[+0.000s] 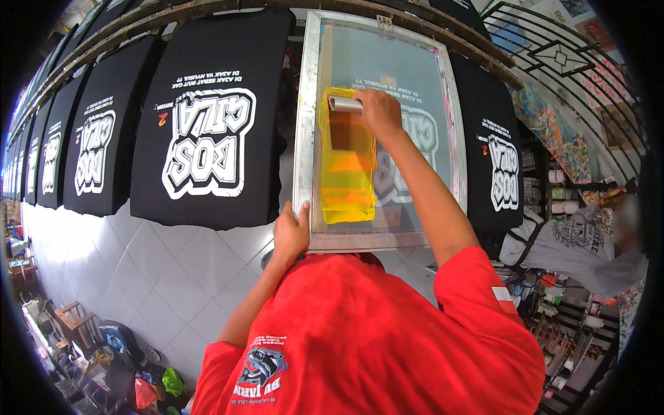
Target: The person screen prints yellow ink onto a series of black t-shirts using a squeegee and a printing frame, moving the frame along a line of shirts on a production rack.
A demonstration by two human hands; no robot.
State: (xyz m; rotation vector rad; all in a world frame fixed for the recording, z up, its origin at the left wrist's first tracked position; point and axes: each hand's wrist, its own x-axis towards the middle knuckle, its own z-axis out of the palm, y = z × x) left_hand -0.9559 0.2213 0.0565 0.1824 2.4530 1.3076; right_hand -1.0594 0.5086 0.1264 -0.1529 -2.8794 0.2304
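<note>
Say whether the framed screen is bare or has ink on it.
Inked on its left part: yellow ink streaks the framed screen, where the right hand holds a squeegee.

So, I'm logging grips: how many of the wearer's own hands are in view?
2: the left hand at the lower left corner of the screen frame, the right hand on the squeegee. Both show clearly.
</note>
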